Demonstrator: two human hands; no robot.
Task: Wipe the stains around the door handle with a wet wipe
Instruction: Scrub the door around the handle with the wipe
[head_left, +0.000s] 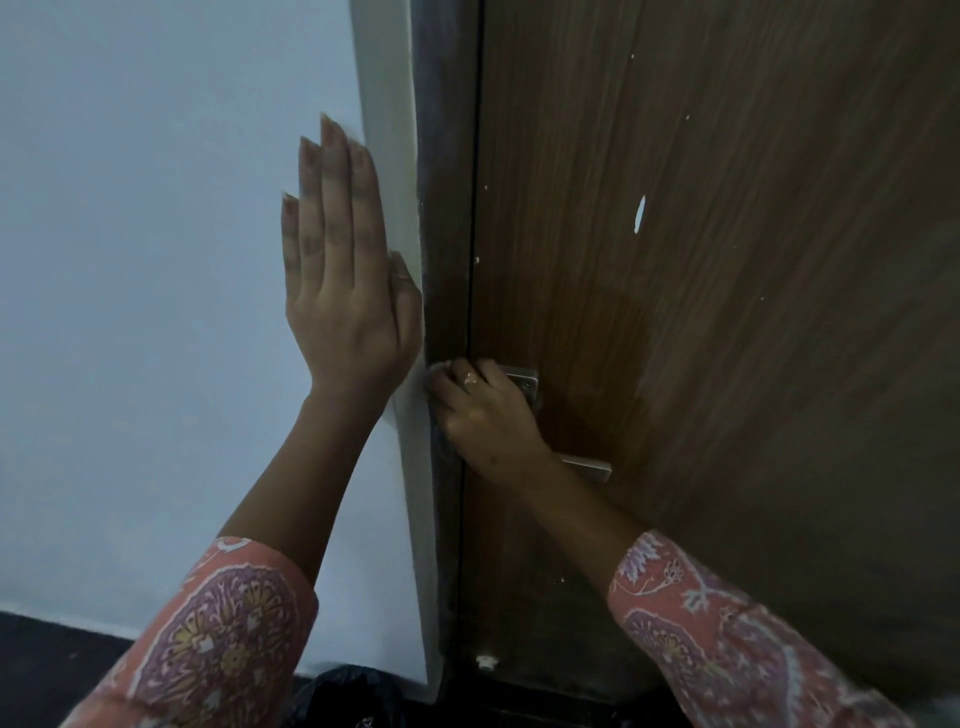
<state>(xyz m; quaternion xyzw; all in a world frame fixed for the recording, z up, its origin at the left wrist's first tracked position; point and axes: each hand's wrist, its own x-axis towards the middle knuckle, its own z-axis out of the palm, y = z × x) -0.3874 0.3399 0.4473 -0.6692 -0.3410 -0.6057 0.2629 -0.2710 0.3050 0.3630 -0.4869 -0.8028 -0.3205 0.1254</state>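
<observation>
My right hand (485, 415) is closed around a wet wipe (435, 370), of which only a pale edge shows above the knuckles. It presses against the dark door frame just left of the metal door handle (587, 466), covering most of the handle's square plate (524, 379). The brown wooden door (701, 312) is shut and carries small white flecks and one long pale mark (640, 213). My left hand (343, 280) lies flat with fingers together on the white wall (130, 260), beside the frame's pale edge, holding nothing.
The dark door frame (447, 208) runs top to bottom between wall and door. A dark floor (47, 670) shows at the lower left, and a black bag-like object (348, 696) sits at the foot of the wall.
</observation>
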